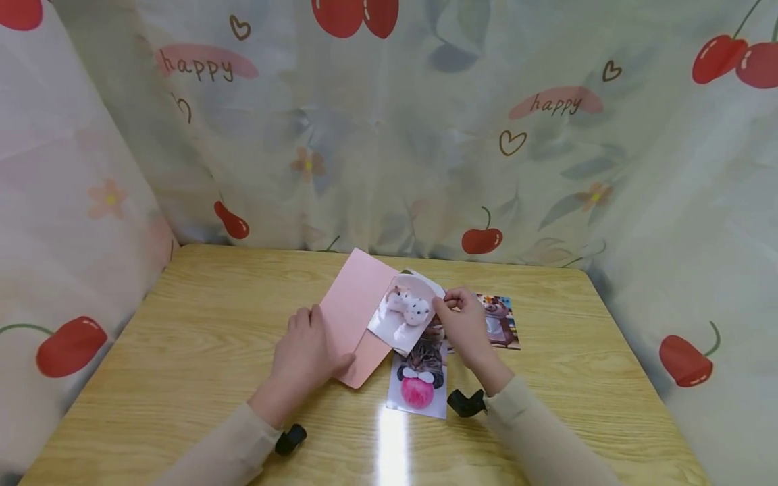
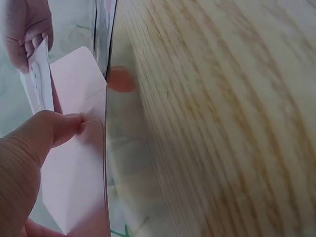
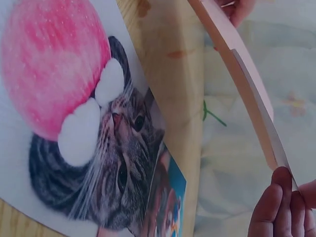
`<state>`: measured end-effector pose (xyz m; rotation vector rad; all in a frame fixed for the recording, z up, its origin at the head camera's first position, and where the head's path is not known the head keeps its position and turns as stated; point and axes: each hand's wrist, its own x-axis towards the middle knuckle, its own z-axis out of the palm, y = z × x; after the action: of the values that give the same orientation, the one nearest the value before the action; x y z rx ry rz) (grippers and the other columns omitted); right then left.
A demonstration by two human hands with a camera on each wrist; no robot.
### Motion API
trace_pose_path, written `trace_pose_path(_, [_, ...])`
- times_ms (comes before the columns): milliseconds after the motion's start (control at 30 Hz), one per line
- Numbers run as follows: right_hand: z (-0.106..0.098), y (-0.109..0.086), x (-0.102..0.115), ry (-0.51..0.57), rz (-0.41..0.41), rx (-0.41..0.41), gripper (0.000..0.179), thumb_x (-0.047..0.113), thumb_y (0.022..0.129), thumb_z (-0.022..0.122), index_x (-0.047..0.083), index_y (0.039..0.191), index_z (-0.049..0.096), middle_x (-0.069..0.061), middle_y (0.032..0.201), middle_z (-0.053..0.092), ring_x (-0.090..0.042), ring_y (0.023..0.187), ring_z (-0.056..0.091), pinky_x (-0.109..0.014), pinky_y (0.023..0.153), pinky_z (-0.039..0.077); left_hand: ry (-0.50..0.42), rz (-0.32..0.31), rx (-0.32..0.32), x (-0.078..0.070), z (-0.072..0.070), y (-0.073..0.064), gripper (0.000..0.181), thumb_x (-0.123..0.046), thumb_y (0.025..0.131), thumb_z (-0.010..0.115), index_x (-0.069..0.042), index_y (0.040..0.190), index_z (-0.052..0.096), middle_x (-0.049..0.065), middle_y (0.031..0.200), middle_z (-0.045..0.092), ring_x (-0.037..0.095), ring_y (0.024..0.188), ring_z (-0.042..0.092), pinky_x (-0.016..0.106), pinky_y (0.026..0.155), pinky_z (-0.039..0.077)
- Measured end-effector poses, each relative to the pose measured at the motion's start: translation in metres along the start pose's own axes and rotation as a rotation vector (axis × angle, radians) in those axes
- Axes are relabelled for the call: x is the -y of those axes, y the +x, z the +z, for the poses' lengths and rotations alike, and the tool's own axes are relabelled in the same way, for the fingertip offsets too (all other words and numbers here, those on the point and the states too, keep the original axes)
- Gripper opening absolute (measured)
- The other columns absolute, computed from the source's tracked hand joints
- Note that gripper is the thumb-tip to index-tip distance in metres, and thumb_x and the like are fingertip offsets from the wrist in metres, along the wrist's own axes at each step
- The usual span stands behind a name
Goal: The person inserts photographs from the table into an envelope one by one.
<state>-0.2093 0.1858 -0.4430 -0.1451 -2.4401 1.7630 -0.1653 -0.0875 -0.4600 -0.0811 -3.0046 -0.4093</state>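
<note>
Pink envelope (image 1: 357, 287) in left hand (image 1: 306, 349), photo (image 1: 401, 310) in right hand (image 1: 467, 329)

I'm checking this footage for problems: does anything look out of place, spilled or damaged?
Nothing looks spilled or plainly damaged. Slightly untidy: the cat photo and the colourful photo lie near the right hand, not neatly stacked. That seems ordinary while the left hand holds the pink envelope.

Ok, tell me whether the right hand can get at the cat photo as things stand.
Probably yes: the cat photo lies close by, its lower part uncovered. But the right hand pinches the pale photo, so it would likely have to let go first.
</note>
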Motion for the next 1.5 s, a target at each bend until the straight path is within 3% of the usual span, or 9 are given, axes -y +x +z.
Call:
trace_pose_path(167, [0.004, -0.002, -0.002, 0.012, 0.001, 0.046, 0.022, 0.023, 0.09, 0.068, 0.006, 0.097, 0.056, -0.011, 0.086, 0.058, -0.026, 0.064, 0.054, -0.028, 0.051, 0.043, -0.026, -0.003, -0.014, -0.001, -0.001, 0.0, 0.114, -0.065, 0.064, 0.078, 0.011, 0.136, 0.033, 0.025, 0.12, 0.045, 0.034, 0.103, 0.047, 0.046, 0.075, 0.053])
trace_pose_path(267, [0.004, -0.003, -0.002, 0.056, 0.015, 0.084, 0.02, 0.018, 0.09, 0.068, 0.004, 0.098, 0.055, -0.013, 0.085, 0.058, -0.034, 0.07, 0.061, -0.039, 0.062, 0.054, -0.05, -0.021, -0.017, -0.001, -0.002, 0.001, 0.114, -0.064, 0.064, 0.078, 0.011, 0.136, 0.033, 0.024, 0.121, 0.044, 0.034, 0.103, 0.047, 0.047, 0.077, 0.052])
trace_pose_path(400, [0.007, -0.004, 0.0, 0.098, 0.036, 0.115, 0.021, 0.015, 0.09, 0.067, 0.002, 0.101, 0.055, -0.015, 0.086, 0.058, -0.046, 0.081, 0.063, -0.052, 0.073, 0.053, -0.063, -0.036, -0.013, -0.001, -0.003, 0.001, 0.113, -0.064, 0.064, 0.078, 0.01, 0.137, 0.033, 0.024, 0.122, 0.044, 0.034, 0.104, 0.046, 0.048, 0.079, 0.051])
trace_pose_path(700, [0.02, 0.0, 0.004, 0.2, 0.083, 0.145, 0.021, 0.011, 0.091, 0.067, -0.001, 0.103, 0.056, -0.017, 0.088, 0.059, -0.024, 0.065, 0.067, -0.046, 0.067, 0.055, -0.028, -0.011, -0.032, -0.007, 0.001, 0.001, 0.111, -0.066, 0.063, 0.077, 0.009, 0.133, 0.036, 0.023, 0.118, 0.044, 0.033, 0.101, 0.045, 0.045, 0.076, 0.053])
trace_pose_path(900, [0.026, -0.003, 0.015, 0.219, 0.113, 0.168, 0.022, 0.013, 0.089, 0.07, 0.0, 0.104, 0.058, -0.017, 0.09, 0.06, -0.027, 0.069, 0.068, -0.052, 0.074, 0.053, -0.001, 0.022, -0.074, -0.006, 0.003, 0.003, 0.103, -0.062, 0.063, 0.077, 0.01, 0.127, 0.039, 0.024, 0.113, 0.045, 0.035, 0.098, 0.045, 0.044, 0.077, 0.05])
trace_pose_path(1033, [0.028, -0.005, 0.02, 0.219, 0.122, 0.196, 0.023, 0.014, 0.09, 0.069, 0.002, 0.107, 0.059, -0.017, 0.091, 0.06, -0.03, 0.072, 0.068, -0.055, 0.077, 0.052, 0.03, 0.022, -0.059, -0.003, 0.004, 0.004, 0.102, -0.063, 0.062, 0.076, 0.01, 0.124, 0.041, 0.024, 0.109, 0.046, 0.037, 0.098, 0.043, 0.047, 0.085, 0.043])
trace_pose_path(1200, [0.031, -0.005, 0.019, 0.231, 0.121, 0.203, 0.021, 0.01, 0.092, 0.066, -0.001, 0.107, 0.057, -0.018, 0.092, 0.059, -0.027, 0.07, 0.067, -0.052, 0.075, 0.053, 0.002, -0.003, -0.042, -0.002, 0.004, 0.005, 0.101, -0.062, 0.062, 0.077, 0.009, 0.123, 0.041, 0.023, 0.106, 0.046, 0.037, 0.097, 0.042, 0.047, 0.083, 0.041])
trace_pose_path(1333, [0.036, -0.004, 0.017, 0.181, 0.114, 0.2, 0.02, 0.005, 0.092, 0.064, -0.003, 0.108, 0.056, -0.018, 0.092, 0.06, -0.026, 0.071, 0.067, -0.046, 0.072, 0.055, -0.018, -0.02, -0.057, -0.003, 0.004, 0.005, 0.101, -0.061, 0.062, 0.077, 0.009, 0.125, 0.04, 0.023, 0.108, 0.045, 0.037, 0.097, 0.042, 0.047, 0.083, 0.042])
trace_pose_path(1500, [0.044, -0.007, 0.022, -0.067, -0.023, 0.105, 0.017, 0.007, 0.088, 0.066, 0.0, 0.103, 0.061, -0.01, 0.087, 0.061, -0.02, 0.074, 0.062, -0.035, 0.066, 0.055, -0.006, -0.013, -0.085, -0.003, 0.004, 0.004, 0.103, -0.061, 0.062, 0.077, 0.01, 0.126, 0.038, 0.024, 0.108, 0.046, 0.037, 0.097, 0.042, 0.047, 0.083, 0.042])
